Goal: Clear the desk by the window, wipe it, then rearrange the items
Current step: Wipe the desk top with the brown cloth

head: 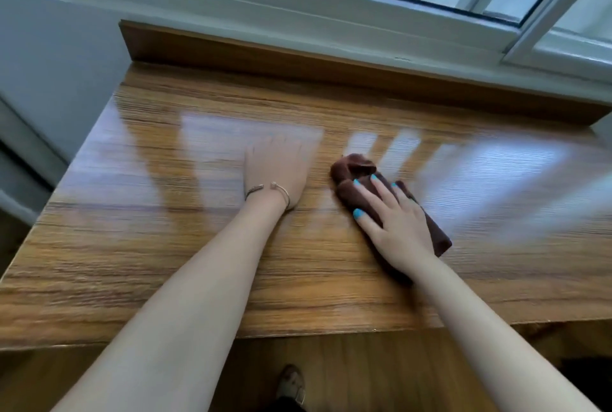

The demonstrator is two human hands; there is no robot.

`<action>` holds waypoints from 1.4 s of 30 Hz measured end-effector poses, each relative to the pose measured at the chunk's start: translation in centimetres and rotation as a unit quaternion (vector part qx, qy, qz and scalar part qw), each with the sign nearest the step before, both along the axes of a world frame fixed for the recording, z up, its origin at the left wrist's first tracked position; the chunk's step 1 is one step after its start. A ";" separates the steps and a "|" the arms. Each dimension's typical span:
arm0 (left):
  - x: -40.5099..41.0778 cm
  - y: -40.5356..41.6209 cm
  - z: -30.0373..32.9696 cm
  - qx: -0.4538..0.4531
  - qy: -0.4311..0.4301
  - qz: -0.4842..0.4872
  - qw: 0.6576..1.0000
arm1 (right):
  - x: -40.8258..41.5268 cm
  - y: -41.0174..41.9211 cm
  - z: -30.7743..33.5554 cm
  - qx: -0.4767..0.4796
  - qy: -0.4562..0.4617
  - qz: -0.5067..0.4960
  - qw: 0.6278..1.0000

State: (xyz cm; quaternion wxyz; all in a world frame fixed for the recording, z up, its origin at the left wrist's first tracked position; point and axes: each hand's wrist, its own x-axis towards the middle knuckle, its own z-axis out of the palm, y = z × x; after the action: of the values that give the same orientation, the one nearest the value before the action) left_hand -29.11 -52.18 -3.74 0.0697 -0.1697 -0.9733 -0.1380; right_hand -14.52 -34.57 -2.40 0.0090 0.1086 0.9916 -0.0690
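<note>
Two bare forearms reach from the near edge over the wooden desk (132, 246), with a foot in a shoe (291, 382) on the floor below that edge. On the desk's middle the right hand (394, 219) lies flat, fingers spread and straight, pressing a crumpled brown cloth (354, 168) against the top; the cloth sticks out beyond the fingertips and past the wrist. Just left of the cloth the left hand (275, 170) rests palm down on the bare wood, blurred, fingers seemingly extended, holding nothing, a thin bracelet (271, 189) at its wrist. Behind the desk runs a white window frame (298, 11).
</note>
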 end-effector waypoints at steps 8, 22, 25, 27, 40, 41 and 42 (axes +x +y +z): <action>0.1 0.6 -0.1 0.000 -0.011 -0.012 1.000 | 8.4 -2.2 0.1 -0.010 0.008 0.246 0.969; 0.2 0.9 0.3 -0.010 -0.018 -0.007 1.000 | 3.9 1.2 0.8 -0.049 0.008 0.110 0.993; 0.1 0.4 0.5 -0.016 -0.027 -0.012 0.999 | -2.9 7.3 0.9 -0.023 -0.009 -0.024 0.999; 0.1 -0.1 0.5 -0.015 -0.024 -0.007 1.000 | -3.3 7.7 0.3 -0.015 -0.030 -0.006 0.999; 0.4 12.8 2.0 0.005 -0.032 0.078 0.996 | -2.4 13.6 1.4 -0.034 -0.026 0.212 0.976; 0.3 13.1 1.6 0.001 -0.029 0.073 0.997 | -5.1 14.8 1.3 -0.025 -0.029 0.147 0.988; 0.3 13.2 1.2 -0.004 -0.022 0.072 0.997 | -6.4 15.3 1.3 -0.020 -0.036 0.104 0.994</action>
State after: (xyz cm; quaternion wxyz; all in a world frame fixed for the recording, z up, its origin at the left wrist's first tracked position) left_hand -28.81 -39.00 -2.56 0.0578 -0.0969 -0.9847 -0.1325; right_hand -20.94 -19.26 -1.06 0.0536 0.0069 0.9950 -0.0836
